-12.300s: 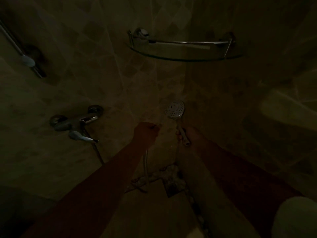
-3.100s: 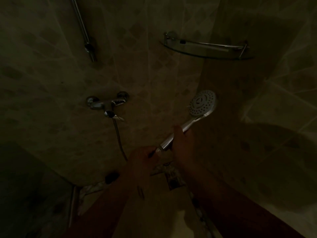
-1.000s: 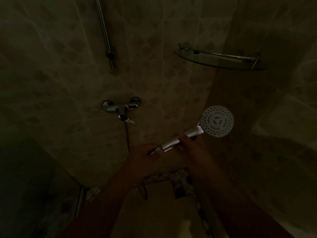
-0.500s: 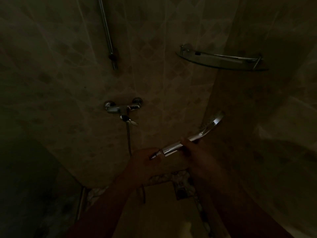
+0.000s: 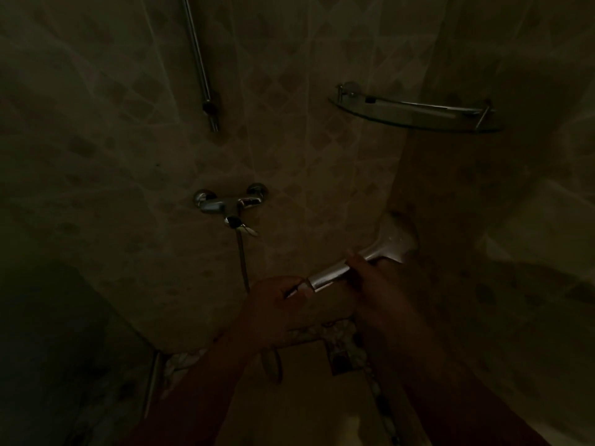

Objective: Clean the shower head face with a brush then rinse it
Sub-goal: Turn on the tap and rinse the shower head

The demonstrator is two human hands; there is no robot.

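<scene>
My right hand [image 5: 373, 278] grips the shower head [image 5: 397, 243] handle; my left hand [image 5: 277, 297] pinches its hose end. The head has rolled from edge-on to back-up since half a second ago, face hidden. I see no brush.

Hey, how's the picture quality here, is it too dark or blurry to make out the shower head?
Head view: very dim, with heavy shadow at the left and lower edges. The shower head is smeared by motion blur, its face unreadable. Chrome on the handle, the mixer tap and the glass shelf catches faint highlights. Both the left hand and right hand are murky. Wide-angle bending curves the walls.
</scene>
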